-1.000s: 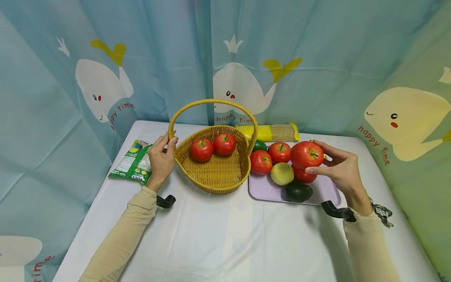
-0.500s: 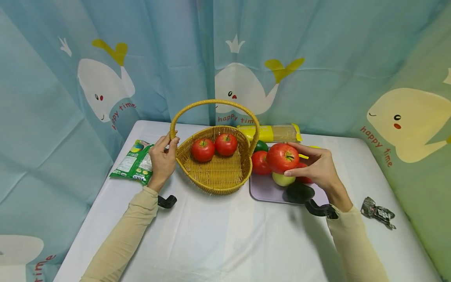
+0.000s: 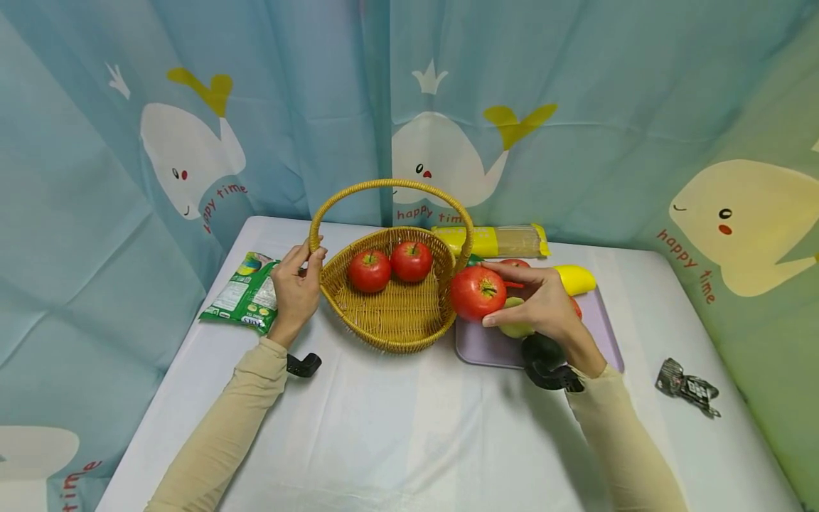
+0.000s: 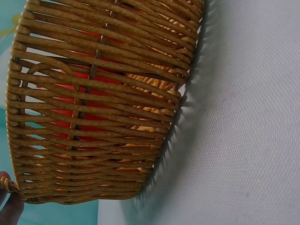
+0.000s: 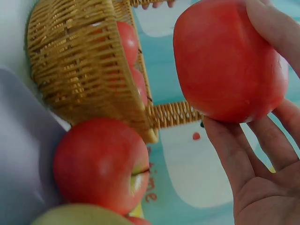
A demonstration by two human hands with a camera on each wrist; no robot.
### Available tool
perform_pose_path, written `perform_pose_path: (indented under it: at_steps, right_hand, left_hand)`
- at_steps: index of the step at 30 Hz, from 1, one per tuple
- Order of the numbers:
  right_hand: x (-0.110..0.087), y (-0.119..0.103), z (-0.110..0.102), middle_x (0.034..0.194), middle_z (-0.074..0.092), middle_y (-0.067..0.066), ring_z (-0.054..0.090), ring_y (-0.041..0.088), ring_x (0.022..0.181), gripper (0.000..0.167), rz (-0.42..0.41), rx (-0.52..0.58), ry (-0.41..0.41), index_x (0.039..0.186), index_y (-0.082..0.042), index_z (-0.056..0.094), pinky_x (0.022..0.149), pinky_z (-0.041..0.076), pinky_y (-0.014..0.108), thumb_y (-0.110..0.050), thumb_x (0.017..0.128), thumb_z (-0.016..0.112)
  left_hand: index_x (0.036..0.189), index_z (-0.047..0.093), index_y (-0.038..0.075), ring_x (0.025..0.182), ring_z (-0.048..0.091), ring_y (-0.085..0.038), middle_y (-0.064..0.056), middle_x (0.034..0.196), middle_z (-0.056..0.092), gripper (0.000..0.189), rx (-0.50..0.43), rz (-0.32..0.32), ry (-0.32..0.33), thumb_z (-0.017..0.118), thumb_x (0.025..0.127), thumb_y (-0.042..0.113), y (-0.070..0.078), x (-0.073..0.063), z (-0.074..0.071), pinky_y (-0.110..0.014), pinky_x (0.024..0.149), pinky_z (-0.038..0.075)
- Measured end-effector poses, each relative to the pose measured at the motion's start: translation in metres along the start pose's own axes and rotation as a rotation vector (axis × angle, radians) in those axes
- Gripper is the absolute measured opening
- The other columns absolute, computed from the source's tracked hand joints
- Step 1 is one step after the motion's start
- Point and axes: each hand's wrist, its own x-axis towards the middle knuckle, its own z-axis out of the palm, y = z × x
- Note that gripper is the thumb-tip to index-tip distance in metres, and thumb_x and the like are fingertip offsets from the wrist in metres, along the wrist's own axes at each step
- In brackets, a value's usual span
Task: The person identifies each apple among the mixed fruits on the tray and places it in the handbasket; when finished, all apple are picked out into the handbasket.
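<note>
My left hand (image 3: 298, 288) grips the left foot of the tall handle on a yellow wicker basket (image 3: 390, 334). Two red apples (image 3: 369, 272) lie inside the basket toward its back; through the weave in the left wrist view, red shows behind the basket wall (image 4: 89, 117). Between thumb and fingers my right hand (image 3: 544, 302) holds another red apple (image 3: 476, 294), raised beside the basket's right rim. In the right wrist view this held apple (image 5: 229, 61) hangs above the tray, apart from a red apple (image 5: 101, 164) lying below it.
Under my right hand a lilac tray (image 3: 604, 334) bears more red apples, a pale green fruit (image 3: 515, 327), an avocado (image 3: 542, 350) and a yellow fruit (image 3: 576, 279). A yellow pack of noodles (image 3: 512, 242) lies behind. Left is a green snack bag (image 3: 243, 295); right, a dark crumpled packet (image 3: 687, 387).
My right hand has carried the held apple leftward from above the tray to the basket's right rim. The left hand stays on the handle, and the basket has not moved.
</note>
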Motion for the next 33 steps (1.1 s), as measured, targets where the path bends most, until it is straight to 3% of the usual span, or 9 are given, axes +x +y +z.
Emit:
perform_pose_path:
  at_steps: [9, 16, 24, 30, 33]
  right_hand:
    - [0.011, -0.004, 0.023, 0.129, 0.077, -0.004, 0.078, 0.016, 0.107, 0.081, 0.033, -0.053, -0.062, 0.14, 0.001, 0.068, 0.095, 0.063, 0.033, 0.007, 0.065, 0.098]
    - [0.02, -0.008, 0.039, 0.135, 0.075, 0.001, 0.075, 0.016, 0.116, 0.082, 0.043, -0.064, -0.095, 0.14, -0.007, 0.07, 0.098, 0.061, 0.031, 0.001, 0.065, 0.101]
    - [0.034, -0.01, 0.057, 0.134, 0.075, 0.002, 0.074, 0.022, 0.117, 0.079, 0.063, -0.087, -0.136, 0.137, -0.021, 0.074, 0.099, 0.062, 0.038, -0.01, 0.064, 0.104]
    - [0.045, -0.008, 0.07, 0.137, 0.074, 0.002, 0.072, 0.02, 0.121, 0.08, 0.061, -0.09, -0.183, 0.14, -0.021, 0.072, 0.102, 0.06, 0.038, -0.013, 0.067, 0.103]
    - [0.051, -0.005, 0.075, 0.137, 0.074, 0.004, 0.074, 0.023, 0.118, 0.079, 0.051, -0.101, -0.206, 0.141, -0.02, 0.071, 0.101, 0.06, 0.04, -0.014, 0.068, 0.102]
  left_hand:
    - [0.124, 0.076, -0.005, 0.088, 0.069, -0.006, -0.023, 0.097, 0.076, 0.024, -0.011, -0.003, -0.023, 0.068, 0.103, 0.005, 0.001, 0.0, -0.003, -0.007, 0.071, 0.056]
    - [0.123, 0.076, -0.005, 0.085, 0.069, -0.012, -0.022, 0.097, 0.076, 0.024, -0.007, 0.004, -0.018, 0.069, 0.103, 0.003, -0.001, 0.0, -0.002, -0.007, 0.07, 0.055]
    - [0.124, 0.076, -0.003, 0.086, 0.069, -0.011, -0.022, 0.098, 0.076, 0.024, -0.008, -0.002, -0.021, 0.067, 0.104, 0.004, -0.001, 0.0, -0.002, -0.007, 0.071, 0.055]
    - [0.122, 0.076, -0.006, 0.083, 0.07, -0.023, -0.023, 0.097, 0.076, 0.023, -0.015, -0.002, -0.019, 0.066, 0.104, 0.003, -0.001, 0.0, -0.001, -0.007, 0.071, 0.055]
    - [0.121, 0.076, -0.008, 0.084, 0.07, -0.021, -0.024, 0.097, 0.076, 0.022, -0.01, -0.006, -0.016, 0.067, 0.103, 0.001, 0.0, 0.001, -0.001, -0.006, 0.07, 0.054]
